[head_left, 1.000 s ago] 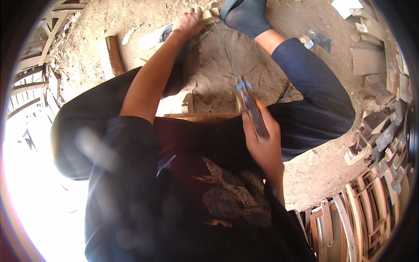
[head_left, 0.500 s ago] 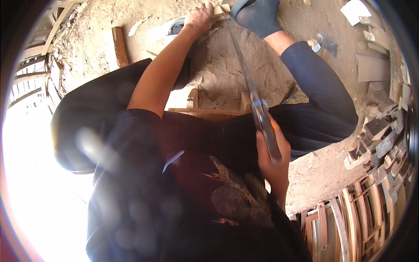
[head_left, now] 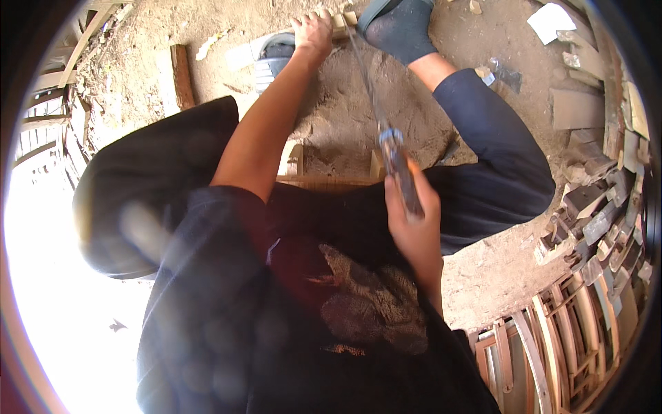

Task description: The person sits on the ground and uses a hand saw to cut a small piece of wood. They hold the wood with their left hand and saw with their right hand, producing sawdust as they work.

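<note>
My right hand (head_left: 418,231) is closed round the handle of a handsaw (head_left: 372,93), whose long thin blade points away from me. The far part of the blade meets a short piece of pale wood (head_left: 343,23) near the top of the view. My left hand (head_left: 314,34) lies over the left part of that wood, gripping it down with the fingers curled over its far side. My right foot, in a dark sock and a slipper (head_left: 378,8), rests just right of the wood. The blade is slightly blurred, and its contact with the wood is hard to make out.
A low wooden seat or frame (head_left: 324,182) shows beneath me. On the dirt floor lie a wood block (head_left: 181,77) at the left and a white scrap (head_left: 552,23) at the far right. Stacked wooden frames (head_left: 545,352) and heaped offcuts (head_left: 603,224) line the right side.
My right hand and the saw have moved forward and a little left, the blade sliding further past the wood. My left hand stays on the wood. The whole view has shifted slightly.
</note>
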A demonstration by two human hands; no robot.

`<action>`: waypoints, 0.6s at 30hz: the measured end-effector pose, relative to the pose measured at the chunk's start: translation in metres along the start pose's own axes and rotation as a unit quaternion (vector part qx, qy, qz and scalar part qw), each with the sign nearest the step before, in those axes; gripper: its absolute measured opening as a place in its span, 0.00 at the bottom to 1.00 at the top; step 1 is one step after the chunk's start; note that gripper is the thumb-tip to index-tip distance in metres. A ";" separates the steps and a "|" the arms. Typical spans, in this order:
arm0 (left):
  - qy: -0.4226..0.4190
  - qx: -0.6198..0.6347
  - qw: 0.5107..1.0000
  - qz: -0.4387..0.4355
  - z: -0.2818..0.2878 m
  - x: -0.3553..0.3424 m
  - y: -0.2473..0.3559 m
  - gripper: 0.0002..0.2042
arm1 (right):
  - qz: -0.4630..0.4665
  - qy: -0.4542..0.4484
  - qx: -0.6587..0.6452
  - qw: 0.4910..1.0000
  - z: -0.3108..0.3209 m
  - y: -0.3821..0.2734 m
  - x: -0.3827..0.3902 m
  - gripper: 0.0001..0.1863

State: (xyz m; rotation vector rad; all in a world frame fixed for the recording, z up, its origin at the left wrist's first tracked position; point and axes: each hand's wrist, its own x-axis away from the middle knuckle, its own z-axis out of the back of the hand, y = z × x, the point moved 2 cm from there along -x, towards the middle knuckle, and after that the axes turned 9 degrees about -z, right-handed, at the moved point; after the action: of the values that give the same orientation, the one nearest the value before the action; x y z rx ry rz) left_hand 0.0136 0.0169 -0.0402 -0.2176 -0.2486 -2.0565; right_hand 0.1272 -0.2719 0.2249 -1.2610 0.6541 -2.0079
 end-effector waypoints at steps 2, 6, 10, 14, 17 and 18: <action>-0.025 0.007 1.000 -0.013 0.002 0.000 0.003 0.30 | 0.025 0.020 0.026 0.999 0.011 -0.004 0.028 0.23; 0.000 0.007 1.000 0.012 0.003 -0.003 0.012 0.29 | 0.013 0.027 0.023 0.999 0.017 0.008 0.021 0.22; 0.254 -0.078 0.963 -0.037 -0.054 0.000 -0.046 0.34 | 0.040 -0.014 -0.008 0.999 -0.005 0.001 -0.010 0.22; 0.016 0.019 1.000 0.011 -0.015 -0.007 0.005 0.33 | 0.082 0.037 0.042 0.995 0.017 0.010 0.039 0.22; -0.040 0.025 0.999 0.004 0.012 -0.002 -0.004 0.35 | -0.002 -0.013 -0.022 1.000 0.013 -0.001 0.014 0.21; -0.038 0.034 0.999 -0.002 0.006 0.002 0.004 0.36 | -0.033 -0.020 -0.006 0.999 0.013 -0.001 0.005 0.22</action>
State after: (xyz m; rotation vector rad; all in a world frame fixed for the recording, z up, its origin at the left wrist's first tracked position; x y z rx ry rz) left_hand 0.0166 0.0146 -0.0340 -0.2530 -0.3660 -2.0426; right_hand 0.1367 -0.2756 0.2340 -1.3415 0.6138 -2.0301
